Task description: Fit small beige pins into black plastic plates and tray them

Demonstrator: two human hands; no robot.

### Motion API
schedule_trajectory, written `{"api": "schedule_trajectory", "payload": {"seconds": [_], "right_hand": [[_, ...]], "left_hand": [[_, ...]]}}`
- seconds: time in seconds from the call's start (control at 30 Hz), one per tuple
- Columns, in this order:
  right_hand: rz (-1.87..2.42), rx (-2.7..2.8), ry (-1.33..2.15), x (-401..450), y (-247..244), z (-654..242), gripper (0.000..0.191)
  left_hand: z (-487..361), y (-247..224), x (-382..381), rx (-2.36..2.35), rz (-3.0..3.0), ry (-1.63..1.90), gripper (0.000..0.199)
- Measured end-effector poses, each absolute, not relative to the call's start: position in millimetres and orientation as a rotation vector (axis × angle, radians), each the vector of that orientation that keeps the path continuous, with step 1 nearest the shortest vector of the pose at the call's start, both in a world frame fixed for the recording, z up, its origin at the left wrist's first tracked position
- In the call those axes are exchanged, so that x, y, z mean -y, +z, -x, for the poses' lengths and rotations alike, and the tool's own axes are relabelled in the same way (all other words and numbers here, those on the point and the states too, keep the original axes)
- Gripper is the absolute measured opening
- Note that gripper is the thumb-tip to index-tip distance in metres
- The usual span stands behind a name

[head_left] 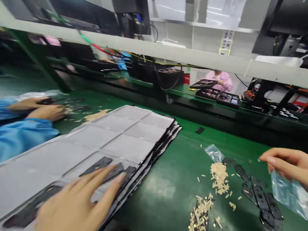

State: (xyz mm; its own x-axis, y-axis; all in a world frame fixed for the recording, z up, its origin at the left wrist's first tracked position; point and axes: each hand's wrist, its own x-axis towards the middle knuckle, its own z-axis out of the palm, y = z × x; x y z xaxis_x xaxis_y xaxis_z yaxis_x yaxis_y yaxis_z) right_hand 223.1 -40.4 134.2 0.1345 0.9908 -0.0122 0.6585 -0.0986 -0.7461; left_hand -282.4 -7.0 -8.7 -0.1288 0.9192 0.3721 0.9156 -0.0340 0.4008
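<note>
My left hand (pixel 79 195) is spread out over the white-lined tray (pixel 79 144), its fingertips at several thin black plates (pixel 110 171) lying in a near compartment. Whether the fingertips press on them I cannot tell. Another dark plate (pixel 26 208) rests at the tray's near left, partly behind the hand. At the right edge my right hand (pixel 288 163) has its fingers loosely bent and apart, and I see nothing between them. Just below it is a clear plastic bag (pixel 288 195). More black plates (pixel 258 195) lie on the green table beside that bag.
Small beige strips (pixel 219 178) form a pile near a small plastic bag (pixel 214 153); a mixed heap (pixel 201 213) lies nearer. A small black piece (pixel 199 130) sits farther back. At left, a co-worker's hands (pixel 47 112) handle dark parts. A dark ledge (pixel 216 117) runs behind.
</note>
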Motion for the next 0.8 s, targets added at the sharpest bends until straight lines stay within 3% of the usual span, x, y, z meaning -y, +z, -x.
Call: {"api": "schedule_trajectory", "payload": {"seconds": [0.1,0.33,0.5,0.67,0.73,0.8], "right_hand": [[1.958,1.464,0.529,78,87,-261,0.042],[2.036,1.614,0.235,89,-7,-255,0.036],[1.849,1.917,0.095,70,-37,-248,0.038],[1.874,1.91,0.085,71,-51,-264,0.044],[1.871,1.96,0.106,78,-51,-266,0.058],[1.852,2.068,0.133,84,-47,-258,0.081]], "left_hand": [[216,-16,-7,-1.775,-2.267,0.898,0.042],[72,-34,-95,-1.202,-2.764,0.421,0.045],[53,-46,-122,-1.274,-2.835,0.4,0.04],[80,-49,-93,-1.48,-2.798,0.402,0.046],[86,-49,-68,-1.326,-2.808,0.363,0.059],[83,-50,-46,-1.06,-2.827,0.312,0.089]]}}
